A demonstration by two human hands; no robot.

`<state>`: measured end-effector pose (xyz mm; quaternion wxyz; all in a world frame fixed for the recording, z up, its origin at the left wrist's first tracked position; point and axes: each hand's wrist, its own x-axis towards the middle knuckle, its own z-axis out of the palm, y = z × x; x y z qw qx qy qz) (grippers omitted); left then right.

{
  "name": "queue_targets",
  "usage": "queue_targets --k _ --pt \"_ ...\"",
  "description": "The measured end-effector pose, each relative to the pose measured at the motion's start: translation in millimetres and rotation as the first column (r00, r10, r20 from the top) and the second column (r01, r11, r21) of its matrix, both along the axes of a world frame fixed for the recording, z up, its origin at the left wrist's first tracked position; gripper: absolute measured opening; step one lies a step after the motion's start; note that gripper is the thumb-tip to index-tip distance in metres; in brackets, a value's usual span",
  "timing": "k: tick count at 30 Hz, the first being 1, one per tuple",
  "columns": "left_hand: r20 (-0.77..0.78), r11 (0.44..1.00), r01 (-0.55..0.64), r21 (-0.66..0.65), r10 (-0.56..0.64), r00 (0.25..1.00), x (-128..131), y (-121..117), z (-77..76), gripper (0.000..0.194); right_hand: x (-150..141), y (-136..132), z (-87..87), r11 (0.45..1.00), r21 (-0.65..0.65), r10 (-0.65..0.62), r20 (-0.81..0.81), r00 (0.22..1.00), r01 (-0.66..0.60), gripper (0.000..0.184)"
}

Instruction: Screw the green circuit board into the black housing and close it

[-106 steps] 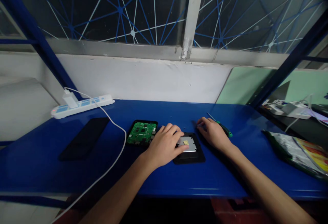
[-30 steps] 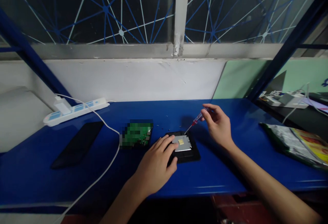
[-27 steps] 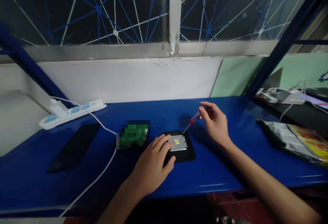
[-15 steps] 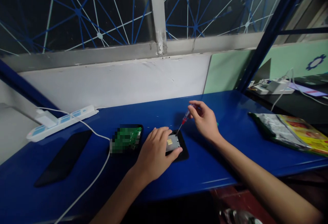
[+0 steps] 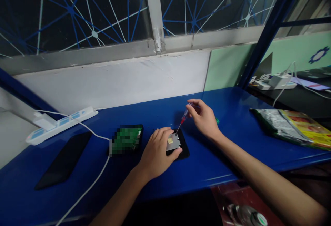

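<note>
In the head view my right hand (image 5: 204,118) is closed around the clear handle of a screwdriver (image 5: 184,116) with a red collar. The shaft slants down to the left, and its tip meets the upper edge of a grey metal plate (image 5: 176,143). This plate carries a small pale yellow square and lies in a black casing (image 5: 185,153). Across its left side rests my left hand (image 5: 157,153), thumb along the near edge and fingers along the far edge, steadying it. Left of that hand sits a green circuit board (image 5: 129,137) in a dark shell, partly pixelated.
A long black panel (image 5: 63,162) lies at left, near a white power strip (image 5: 62,125). Its white cable (image 5: 95,177) runs over the blue table (image 5: 207,172). At right are a shiny food bag (image 5: 289,126) and a small green object (image 5: 217,120). A bottle (image 5: 245,215) stands below.
The whole view has shifted slightly. The screwdriver remains at the plate's upper edge, and both hands keep nearly the same pose.
</note>
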<state>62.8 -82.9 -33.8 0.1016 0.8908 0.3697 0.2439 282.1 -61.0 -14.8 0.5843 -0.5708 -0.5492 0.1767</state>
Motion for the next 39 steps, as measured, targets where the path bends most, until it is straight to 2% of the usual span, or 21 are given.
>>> queue_targets --k 11,29,39 --pt "0.033 1.0 -0.001 -0.008 0.001 0.999 1.9 -3.9 2.1 0.031 0.9 -2.3 3.7 1.0 -0.002 -0.027 0.013 1.0 0.027 0.034" --pt "-0.025 1.0 -0.01 0.003 0.01 1.0 2.2 -5.3 3.0 0.029 1.0 -2.9 3.7 0.999 0.009 -0.051 0.065 0.997 0.051 0.033" --pt "-0.031 0.999 -0.036 -0.008 0.036 0.999 5.3 -7.8 4.1 0.028 0.5 -3.8 5.5 0.999 0.014 -0.051 0.031 0.998 0.051 0.034"
